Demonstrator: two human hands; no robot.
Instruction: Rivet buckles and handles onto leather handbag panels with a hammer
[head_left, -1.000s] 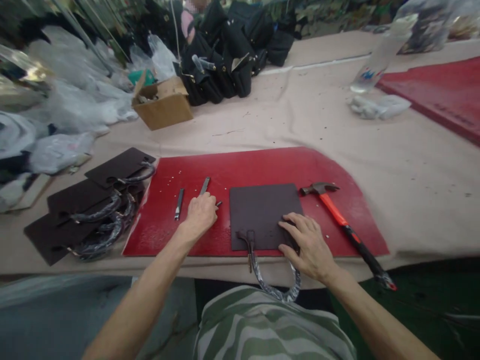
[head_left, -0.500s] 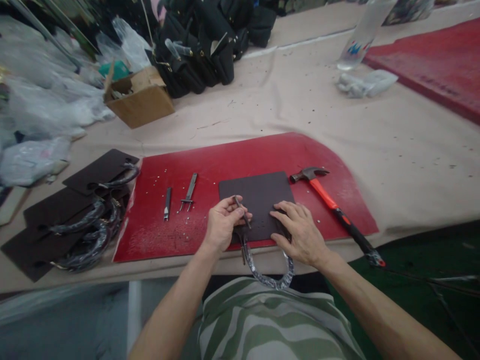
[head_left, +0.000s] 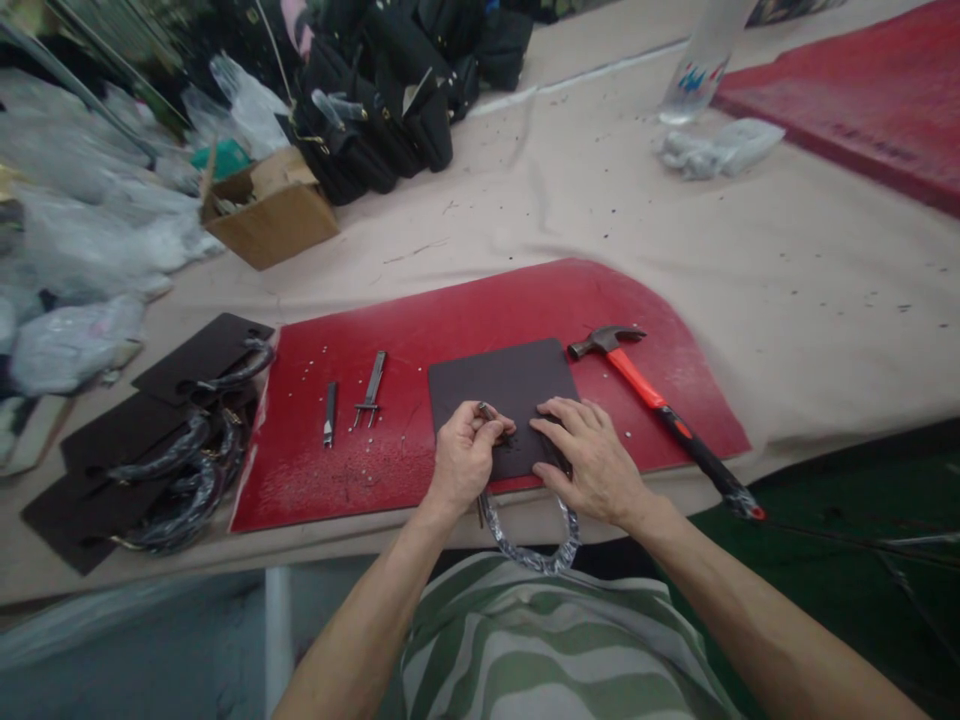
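Note:
A dark brown leather panel lies on a red mat near the table's front edge. Its plastic-wrapped curved handle hangs over the edge toward me. My left hand is closed around a small metal punch tool, its tip on the panel's near left part. My right hand lies flat with spread fingers on the panel's near right part, pressing it down.
An orange-handled claw hammer lies right of the panel. Two more metal punches rest on the mat's left. Stacked panels with handles sit left of the mat. Cardboard box, black bags, a bottle stand farther back.
My left hand picked up a punch from the mat's left and carried it right onto the panel. The right hand stayed on the panel. The view shifted slightly.

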